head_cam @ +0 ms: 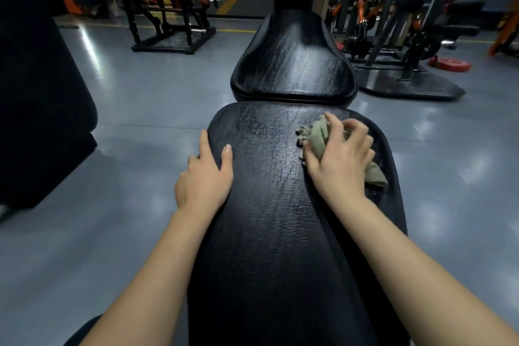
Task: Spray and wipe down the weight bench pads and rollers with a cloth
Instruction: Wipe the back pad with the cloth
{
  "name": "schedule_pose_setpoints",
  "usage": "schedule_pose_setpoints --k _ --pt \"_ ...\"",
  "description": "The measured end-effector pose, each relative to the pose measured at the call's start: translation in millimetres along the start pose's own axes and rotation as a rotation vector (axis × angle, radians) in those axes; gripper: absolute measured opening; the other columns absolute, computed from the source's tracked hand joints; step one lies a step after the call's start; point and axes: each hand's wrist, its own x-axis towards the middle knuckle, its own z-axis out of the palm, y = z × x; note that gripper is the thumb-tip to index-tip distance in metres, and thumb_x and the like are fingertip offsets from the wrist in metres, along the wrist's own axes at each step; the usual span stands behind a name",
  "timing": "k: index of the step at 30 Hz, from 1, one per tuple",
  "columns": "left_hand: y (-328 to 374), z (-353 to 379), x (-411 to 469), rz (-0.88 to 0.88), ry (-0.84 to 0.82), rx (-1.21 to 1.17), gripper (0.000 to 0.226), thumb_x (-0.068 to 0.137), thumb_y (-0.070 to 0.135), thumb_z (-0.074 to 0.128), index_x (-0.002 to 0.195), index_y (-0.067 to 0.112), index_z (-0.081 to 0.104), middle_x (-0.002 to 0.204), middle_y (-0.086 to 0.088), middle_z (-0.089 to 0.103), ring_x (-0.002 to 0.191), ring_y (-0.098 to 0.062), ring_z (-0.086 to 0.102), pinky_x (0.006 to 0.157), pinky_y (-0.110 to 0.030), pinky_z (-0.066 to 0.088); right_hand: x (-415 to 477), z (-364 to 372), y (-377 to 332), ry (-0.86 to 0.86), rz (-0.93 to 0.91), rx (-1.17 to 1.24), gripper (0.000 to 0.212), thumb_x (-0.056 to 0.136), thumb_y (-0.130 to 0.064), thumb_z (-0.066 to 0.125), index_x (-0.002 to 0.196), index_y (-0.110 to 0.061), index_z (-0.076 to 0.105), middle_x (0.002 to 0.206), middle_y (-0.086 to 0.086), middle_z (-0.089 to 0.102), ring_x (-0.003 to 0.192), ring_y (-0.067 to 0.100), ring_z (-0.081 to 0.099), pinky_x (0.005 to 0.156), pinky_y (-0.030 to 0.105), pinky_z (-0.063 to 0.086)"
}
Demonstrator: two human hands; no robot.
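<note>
Gym floor (140, 109), two bench pads (293, 64); left hand (206, 174) flat on nearer pad (269, 233), right hand (341, 160) around one cloth (317, 135).

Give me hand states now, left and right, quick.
Left hand: open, fingers straight, resting on the left edge of the long bench pad.
Right hand: fingers curled round the crumpled cloth, pressing it on the pad.
</note>
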Motion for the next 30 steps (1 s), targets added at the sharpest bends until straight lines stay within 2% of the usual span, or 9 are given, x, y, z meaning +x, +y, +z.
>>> schedule_pose_setpoints --k 3,7,11,16,21,24,26,30 --pt "-1 0 0 0.007 0.010 0.001 0.068 0.100 0.067 0.020 0.160 0.036 0.007 0.138 -0.019 0.055 0.116 -0.045 0.058 0.094 -0.050 0.044 4 1 6 0.062 0.012 0.036 0.058 0.087 -0.037 0.071 0.138 -0.019 0.048 0.123 0.017 0.045 0.106 0.037 0.046 0.089 0.050 0.041" --pt "-1 2 0 -0.006 0.013 0.017 0.068 0.100 0.067 0.019 0.160 0.036 0.006 0.139 -0.018 0.054 0.115 -0.045 0.059 0.094 -0.050 0.045 -9 -6 8 0.036 -0.047 0.074 0.043 0.086 -0.034 0.074 0.123 -0.019 0.060 0.113 0.013 0.044 0.099 0.032 0.044 0.088 0.048 0.044" --pt "3 1 2 -0.006 0.028 0.031 0.068 0.100 0.066 0.019 0.159 0.035 0.006 0.141 -0.017 0.053 0.115 -0.045 0.058 0.092 -0.050 0.044 -22 -16 -6 -0.168 -0.157 0.197 0.048 0.084 -0.041 0.073 0.126 -0.023 0.057 0.114 0.002 0.038 0.102 0.023 0.041 0.094 0.043 0.045" --pt "7 3 6 -0.014 0.052 0.048 0.066 0.102 0.062 0.025 0.159 0.032 0.011 0.140 -0.019 0.054 0.117 -0.045 0.057 0.093 -0.050 0.044 -53 -7 -25 -0.148 -0.279 0.109 0.056 0.071 -0.037 0.077 0.121 -0.017 0.061 0.110 0.008 0.046 0.097 0.030 0.049 0.084 0.044 0.050" --pt "4 4 7 -0.006 0.048 0.039 0.066 0.101 0.064 0.025 0.157 0.033 0.013 0.137 -0.021 0.056 0.116 -0.047 0.057 0.094 -0.051 0.044 -45 -3 -20 -0.108 -0.229 0.045 0.056 0.067 -0.047 0.080 0.112 -0.022 0.060 0.109 0.006 0.047 0.098 0.028 0.045 0.083 0.044 0.040" --pt "2 4 6 -0.011 0.036 0.034 0.067 0.101 0.065 0.024 0.158 0.033 0.013 0.139 -0.021 0.055 0.117 -0.049 0.057 0.096 -0.053 0.043 -37 -8 -6 -0.073 -0.199 -0.009 0.055 0.068 -0.057 0.075 0.104 -0.017 0.061 0.109 0.006 0.048 0.099 0.027 0.043 0.084 0.042 0.036" --pt "0 4 5 -0.001 0.023 0.035 0.068 0.100 0.067 0.022 0.159 0.033 0.010 0.142 -0.021 0.054 0.119 -0.049 0.056 0.098 -0.054 0.043 -32 -16 10 -0.056 -0.165 -0.046 0.057 0.070 -0.060 0.070 0.102 -0.014 0.060 0.108 0.008 0.049 0.099 0.028 0.043 0.083 0.041 0.038" --pt "0 1 3 0.012 0.000 0.036 0.071 0.101 0.067 0.018 0.160 0.032 0.006 0.144 -0.023 0.051 0.123 -0.048 0.054 0.100 -0.054 0.041 -13 -36 65 -0.069 0.011 0.022 0.057 0.072 -0.055 0.067 0.111 -0.014 0.059 0.110 0.009 0.047 0.100 0.034 0.051 0.084 0.044 0.050"
